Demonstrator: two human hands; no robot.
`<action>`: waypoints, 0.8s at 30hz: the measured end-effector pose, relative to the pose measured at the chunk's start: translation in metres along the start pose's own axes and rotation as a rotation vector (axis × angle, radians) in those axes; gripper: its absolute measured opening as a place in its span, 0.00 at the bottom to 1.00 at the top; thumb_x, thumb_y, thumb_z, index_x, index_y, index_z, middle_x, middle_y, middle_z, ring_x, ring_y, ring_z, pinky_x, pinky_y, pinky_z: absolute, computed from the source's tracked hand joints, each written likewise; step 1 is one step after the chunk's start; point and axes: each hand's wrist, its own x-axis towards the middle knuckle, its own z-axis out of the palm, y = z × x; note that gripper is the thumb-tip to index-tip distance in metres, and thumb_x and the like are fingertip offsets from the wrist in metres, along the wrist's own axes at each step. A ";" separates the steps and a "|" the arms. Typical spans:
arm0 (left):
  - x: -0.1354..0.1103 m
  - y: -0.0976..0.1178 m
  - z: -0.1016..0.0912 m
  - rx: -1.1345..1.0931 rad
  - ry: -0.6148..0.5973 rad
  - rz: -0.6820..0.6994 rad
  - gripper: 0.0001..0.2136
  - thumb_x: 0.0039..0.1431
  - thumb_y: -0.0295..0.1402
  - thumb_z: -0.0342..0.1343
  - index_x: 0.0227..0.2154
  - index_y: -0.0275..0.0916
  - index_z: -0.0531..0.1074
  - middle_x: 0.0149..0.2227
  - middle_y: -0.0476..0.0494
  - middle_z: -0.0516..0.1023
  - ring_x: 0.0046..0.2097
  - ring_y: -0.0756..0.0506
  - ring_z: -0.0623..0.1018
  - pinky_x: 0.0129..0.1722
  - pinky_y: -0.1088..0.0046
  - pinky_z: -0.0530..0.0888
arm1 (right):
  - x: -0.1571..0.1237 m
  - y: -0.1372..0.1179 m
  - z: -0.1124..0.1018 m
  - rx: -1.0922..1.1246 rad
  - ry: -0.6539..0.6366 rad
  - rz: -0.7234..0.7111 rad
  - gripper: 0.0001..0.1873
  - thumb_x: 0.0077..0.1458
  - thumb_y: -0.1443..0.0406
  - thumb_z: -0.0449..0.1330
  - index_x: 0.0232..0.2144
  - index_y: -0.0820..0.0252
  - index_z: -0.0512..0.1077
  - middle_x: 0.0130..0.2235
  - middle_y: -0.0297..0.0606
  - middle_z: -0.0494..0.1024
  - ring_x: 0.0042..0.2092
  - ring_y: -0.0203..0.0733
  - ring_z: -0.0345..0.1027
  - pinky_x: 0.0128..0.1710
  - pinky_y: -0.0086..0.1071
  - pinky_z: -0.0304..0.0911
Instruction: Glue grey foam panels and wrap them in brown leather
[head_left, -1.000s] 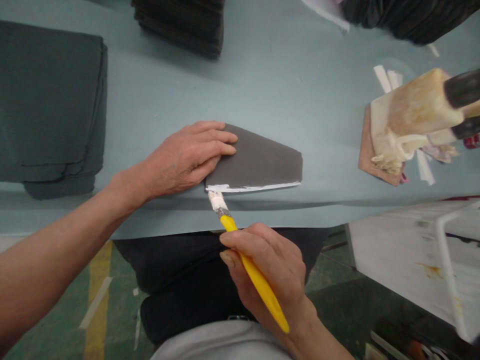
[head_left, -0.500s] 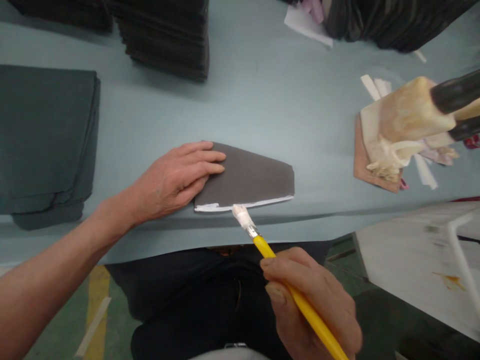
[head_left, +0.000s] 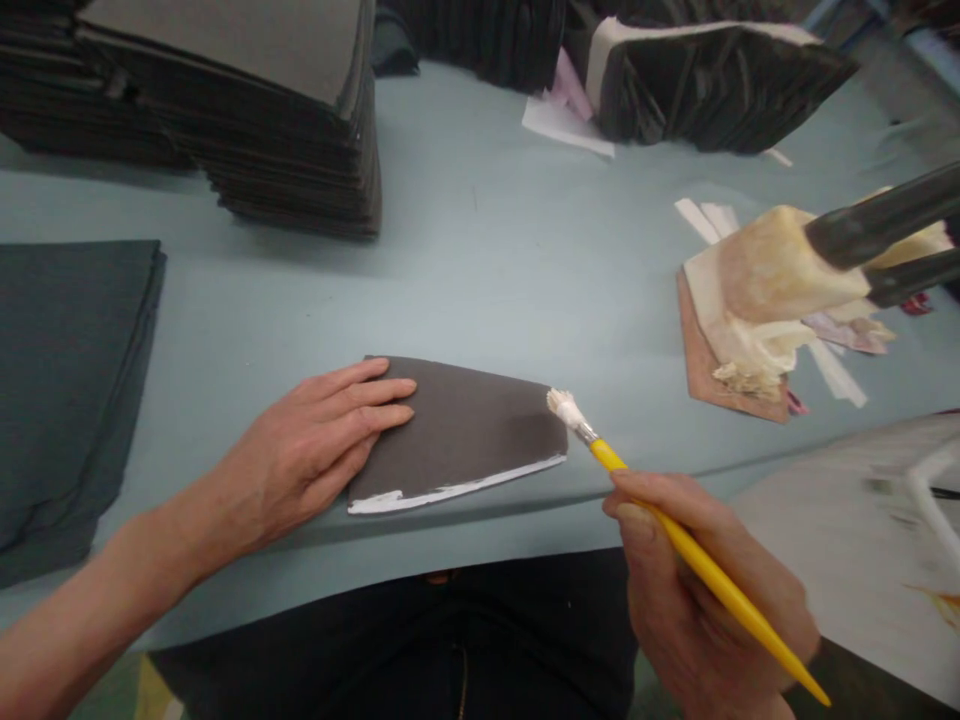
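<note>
A dark grey wedge-shaped piece (head_left: 472, 425) lies flat on the pale blue table (head_left: 495, 260). A white glue stripe runs along its near edge. My left hand (head_left: 315, 445) rests flat on the piece's left end, fingers stretched out together. My right hand (head_left: 705, 590) is closed round a yellow-handled brush (head_left: 675, 545). The brush's white, glue-laden tip touches the piece's right end at its upper corner.
Tall stacks of dark grey pieces (head_left: 247, 110) stand at the back left, more (head_left: 697, 80) at the back right. Folded dark green cloth (head_left: 67, 370) lies at left. A glue-crusted block with black handles (head_left: 795, 275) sits on a brown pad at right, with paper strips.
The brush has travelled from the piece's left near corner along the near edge to its right end, leaving a white stripe. My left hand has stayed on the piece. The camera has tilted up.
</note>
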 end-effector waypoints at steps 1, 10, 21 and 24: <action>-0.001 0.001 0.000 0.003 0.007 -0.010 0.20 0.73 0.25 0.48 0.62 0.46 0.72 0.70 0.48 0.74 0.75 0.42 0.65 0.74 0.59 0.66 | 0.002 0.003 -0.001 -0.018 0.007 0.005 0.07 0.65 0.72 0.65 0.43 0.58 0.78 0.36 0.33 0.84 0.33 0.33 0.79 0.37 0.24 0.74; -0.002 0.001 -0.001 0.038 0.029 0.022 0.19 0.73 0.24 0.47 0.60 0.42 0.73 0.69 0.46 0.74 0.77 0.45 0.62 0.74 0.67 0.61 | 0.008 0.014 -0.004 -0.013 -0.033 0.038 0.10 0.64 0.74 0.64 0.46 0.58 0.77 0.37 0.33 0.83 0.34 0.31 0.77 0.38 0.23 0.74; -0.002 0.000 -0.004 0.039 0.001 0.041 0.20 0.73 0.23 0.47 0.62 0.40 0.72 0.69 0.44 0.73 0.78 0.46 0.60 0.76 0.69 0.56 | 0.014 0.016 0.001 0.048 -0.108 0.082 0.12 0.65 0.75 0.62 0.48 0.58 0.76 0.38 0.31 0.81 0.34 0.27 0.74 0.39 0.20 0.72; -0.002 0.001 -0.005 0.040 -0.009 0.035 0.20 0.73 0.22 0.47 0.62 0.40 0.72 0.69 0.44 0.73 0.78 0.45 0.60 0.77 0.69 0.57 | 0.016 0.016 0.003 0.049 -0.115 0.078 0.11 0.66 0.75 0.62 0.47 0.57 0.76 0.37 0.31 0.81 0.34 0.28 0.74 0.38 0.20 0.71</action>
